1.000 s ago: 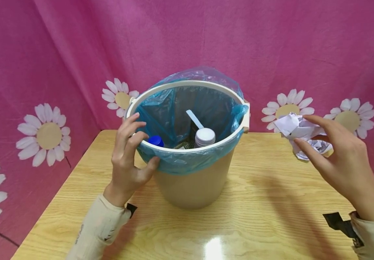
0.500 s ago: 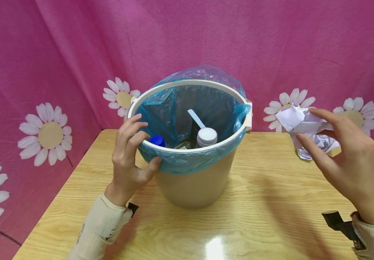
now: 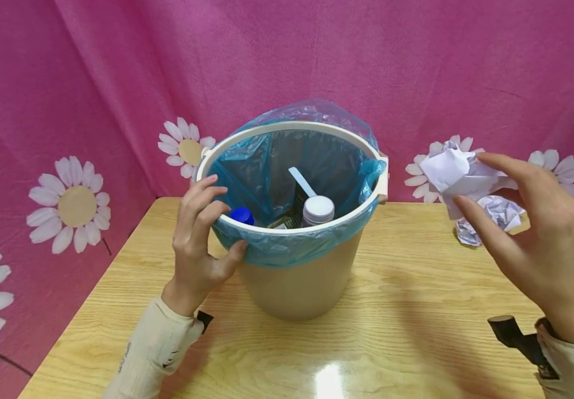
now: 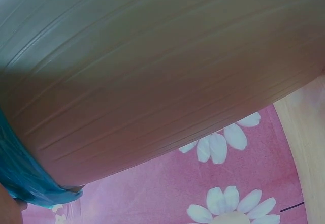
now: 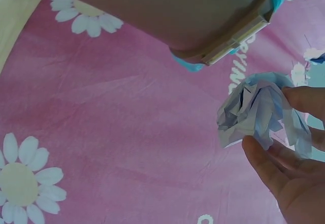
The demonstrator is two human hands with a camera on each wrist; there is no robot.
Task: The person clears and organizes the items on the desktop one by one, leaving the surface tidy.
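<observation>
A beige bucket lined with a blue plastic bag stands on the table in the head view. My left hand grips its near-left rim, fingers over the edge and thumb outside on the bag. Right of the bucket, my right hand pinches a crumpled sheet of white paper above the table. The same crumpled paper shows between thumb and fingers in the right wrist view. Inside the bucket are a white-lidded container, a blue cap and a pale blue strip.
Another crumpled paper ball lies on the wooden table, behind and below the held one. A pink curtain with white flowers hangs behind and at the left. The bucket's handle joint juts out at the right rim.
My right hand has lifted the crumpled paper slightly, so it stands farther apart from the ball on the table. My left hand keeps its hold on the rim.
</observation>
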